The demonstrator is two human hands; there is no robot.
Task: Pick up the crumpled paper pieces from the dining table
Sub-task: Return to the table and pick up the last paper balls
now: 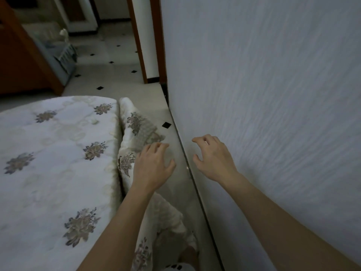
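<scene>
The dining table [54, 163] fills the left side, covered by a white cloth with grey flower patterns that hangs down its right edge. No crumpled paper shows on the visible part of the table. My left hand [151, 165] hovers palm down just right of the table's edge, fingers spread and holding nothing. My right hand [212, 159] is raised in front of the wall, fingers curled apart, also with nothing in it.
A textured white wall [273, 94] stands close on the right. Between it and the table runs a narrow strip of pale tiled floor [121, 83] with black diamonds. A wooden door frame [140, 45] and wooden furniture [21, 61] lie further back.
</scene>
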